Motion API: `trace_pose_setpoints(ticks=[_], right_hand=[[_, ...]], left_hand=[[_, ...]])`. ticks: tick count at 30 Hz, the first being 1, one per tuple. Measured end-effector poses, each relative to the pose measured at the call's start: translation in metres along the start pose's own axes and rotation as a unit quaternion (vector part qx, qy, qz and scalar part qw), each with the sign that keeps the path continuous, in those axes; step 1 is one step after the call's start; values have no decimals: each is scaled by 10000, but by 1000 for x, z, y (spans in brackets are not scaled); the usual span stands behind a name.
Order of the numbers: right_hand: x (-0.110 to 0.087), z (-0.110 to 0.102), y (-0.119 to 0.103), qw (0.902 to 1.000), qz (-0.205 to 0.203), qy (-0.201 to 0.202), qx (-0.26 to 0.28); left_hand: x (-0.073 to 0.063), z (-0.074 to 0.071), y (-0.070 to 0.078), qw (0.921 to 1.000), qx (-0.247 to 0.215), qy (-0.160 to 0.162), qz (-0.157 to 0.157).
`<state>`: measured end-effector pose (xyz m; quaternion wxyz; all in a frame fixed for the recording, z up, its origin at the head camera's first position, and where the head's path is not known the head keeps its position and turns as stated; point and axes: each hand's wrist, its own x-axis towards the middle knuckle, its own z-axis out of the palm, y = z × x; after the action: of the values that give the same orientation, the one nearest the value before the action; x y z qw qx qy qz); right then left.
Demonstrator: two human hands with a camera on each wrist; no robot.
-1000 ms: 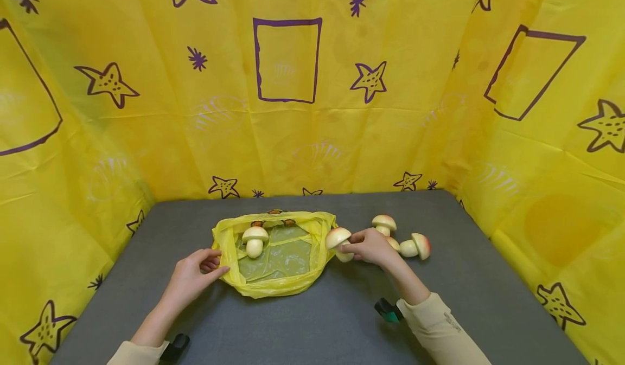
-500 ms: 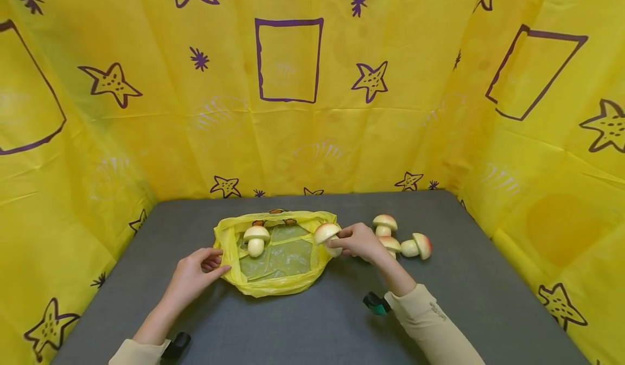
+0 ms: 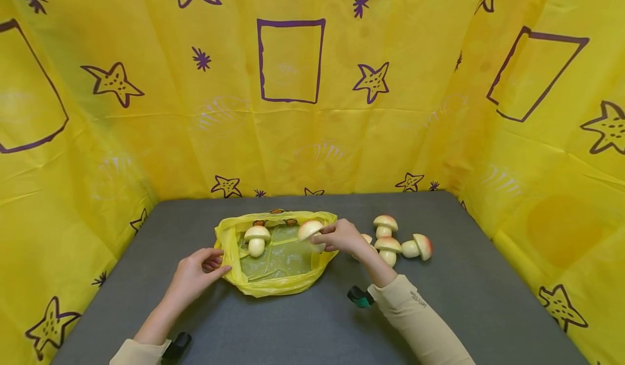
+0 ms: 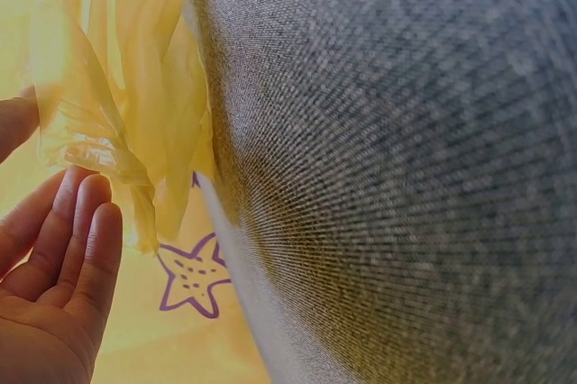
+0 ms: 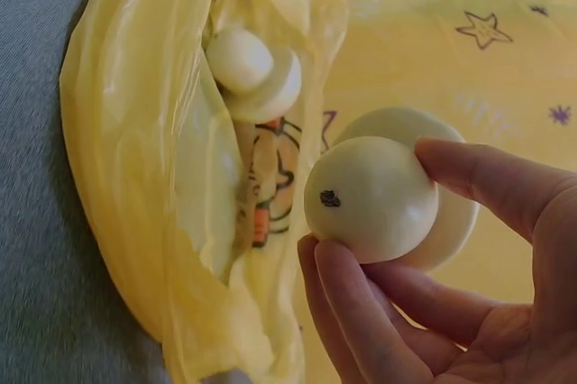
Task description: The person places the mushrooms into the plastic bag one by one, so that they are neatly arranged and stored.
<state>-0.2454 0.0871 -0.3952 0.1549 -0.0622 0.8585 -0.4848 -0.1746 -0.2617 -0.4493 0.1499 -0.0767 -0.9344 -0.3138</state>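
A yellow plastic bag [image 3: 278,288] lies with its mouth spread wide on the table, and one toy mushroom [image 3: 256,240] is inside near its left end. My left hand [image 3: 192,275] pinches the bag's left rim between thumb and fingers. Over the right part of the bag's mouth, my right hand [image 3: 342,237] holds a second mushroom [image 3: 308,229] by its stem, cap to the upper left. In the right wrist view, a dark mark shows on the stem end of this held mushroom [image 5: 379,204]. Thumb and fingertips [image 5: 347,280] grip its sides.
Several more mushrooms [image 3: 388,248] with reddish caps lie right of the bag; one is partly hidden by the right forearm. The grey table [image 3: 293,332] is enclosed by yellow cloth walls [image 3: 210,142] with purple drawings. A black strap [image 3: 361,296] sits by the right cuff.
My right hand has carried the held mushroom leftward from the bag's right edge to above its mouth. The left hand stays at the left rim. More of the table mushrooms now show.
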Motion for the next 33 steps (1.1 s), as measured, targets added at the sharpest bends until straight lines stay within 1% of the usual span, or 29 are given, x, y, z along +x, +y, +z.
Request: trace_pose_setpoints(ticks=[8, 16, 22, 33], right_hand=[[14, 11, -6, 9995, 97, -153, 269], [24, 21, -15, 9980, 141, -350, 513], [32, 31, -20, 9974, 247, -293, 603], [46, 45, -23, 9957, 430, -204, 792]], left_hand=[[0, -1, 1, 10000, -24, -9, -10], [0, -3, 2, 10000, -83, 34, 9], [-1, -3, 1, 10000, -92, 34, 7], [-1, 0, -6, 10000, -21, -17, -4]])
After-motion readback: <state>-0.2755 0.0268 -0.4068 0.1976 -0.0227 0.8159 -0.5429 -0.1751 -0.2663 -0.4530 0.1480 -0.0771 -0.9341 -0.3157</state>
